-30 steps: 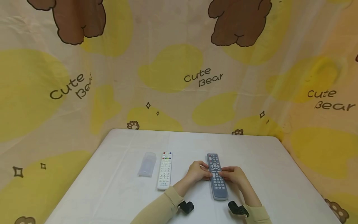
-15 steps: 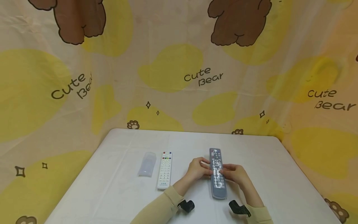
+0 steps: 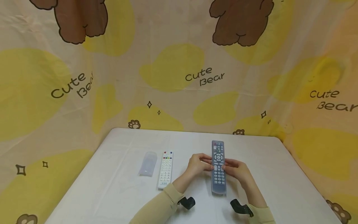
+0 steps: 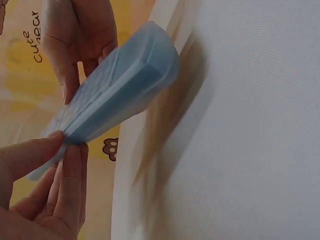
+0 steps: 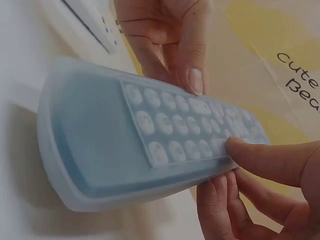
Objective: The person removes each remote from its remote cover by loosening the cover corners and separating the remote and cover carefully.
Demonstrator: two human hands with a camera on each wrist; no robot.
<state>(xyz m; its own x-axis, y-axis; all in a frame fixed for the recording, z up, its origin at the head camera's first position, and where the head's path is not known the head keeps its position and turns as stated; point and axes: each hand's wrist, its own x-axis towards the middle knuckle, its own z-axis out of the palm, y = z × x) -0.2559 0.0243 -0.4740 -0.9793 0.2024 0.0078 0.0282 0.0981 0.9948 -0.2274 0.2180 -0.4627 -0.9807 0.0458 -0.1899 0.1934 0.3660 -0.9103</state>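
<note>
Between my two hands is a grey-blue remote control (image 3: 218, 169) in a translucent sleeve, its buttons facing up. My left hand (image 3: 197, 165) pinches its left long edge, thumb on top and fingers beneath. On the opposite edge my right hand (image 3: 237, 169) pinches it the same way. In the left wrist view the remote control (image 4: 120, 90) is raised off the table, its shadow falling on the white surface. The right wrist view shows the sleeve's rounded end standing out past the body of the remote control (image 5: 100, 135).
To the left a white remote control (image 3: 166, 170) lies flat on the white table (image 3: 117, 193). Beside it is a clear, empty-looking plastic sleeve (image 3: 148, 164). A patterned cloth (image 3: 167, 68) hangs behind the table's far edge.
Both hands have lifted the grey-blue remote control and carried it a little away from me, turning it straighter. The white remote control and the loose sleeve have stayed put.
</note>
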